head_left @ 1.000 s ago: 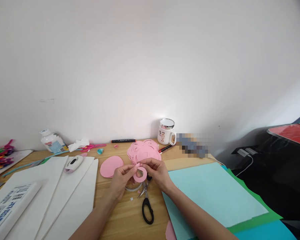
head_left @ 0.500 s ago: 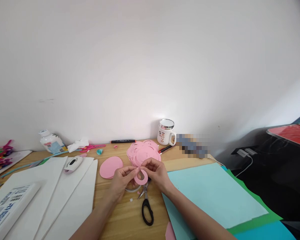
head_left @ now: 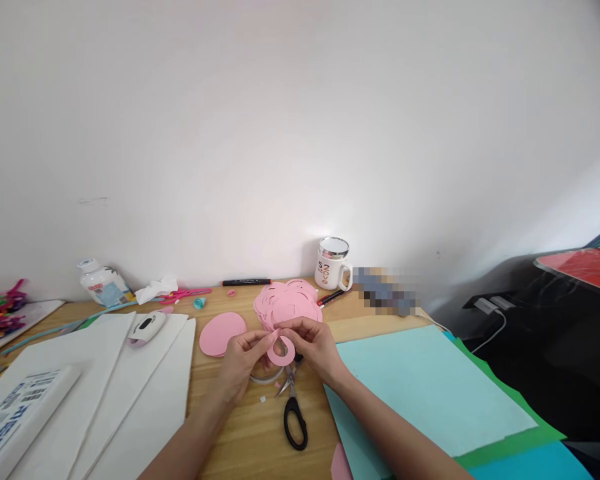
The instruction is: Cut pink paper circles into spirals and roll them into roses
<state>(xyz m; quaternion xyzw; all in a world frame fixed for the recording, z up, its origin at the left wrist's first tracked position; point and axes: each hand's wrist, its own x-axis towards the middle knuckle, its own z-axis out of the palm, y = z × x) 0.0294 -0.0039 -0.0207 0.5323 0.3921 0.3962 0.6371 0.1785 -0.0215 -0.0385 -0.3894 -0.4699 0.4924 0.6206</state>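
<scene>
Between my two hands hangs a small pink paper ring [head_left: 281, 360], its upper ends pinched together at the fingertips. My left hand [head_left: 245, 360] grips it from the left with thumb and fingers closed. From the right, my right hand [head_left: 313, 343] pinches the same ring. Just below lie black-handled scissors [head_left: 295, 423], blades slightly apart. A roll of clear tape [head_left: 266, 381] is partly hidden behind my left hand. Beyond my fingers sits a heap of pink paper pieces [head_left: 287, 303], and left of it a stack of pink paper ovals [head_left: 223, 335].
White sheets [head_left: 155, 380] with a white box [head_left: 25, 413] cover the left side. Light-blue paper [head_left: 430, 387] lies at the right. Along the wall stand a white mug [head_left: 333, 267], a black marker [head_left: 247, 283], pink scissors [head_left: 187, 295] and a white bottle [head_left: 103, 283].
My fingers have shifted very slightly around the ring's pinched top, and the ring has moved a touch to the left. Everything else on the table stays in place.
</scene>
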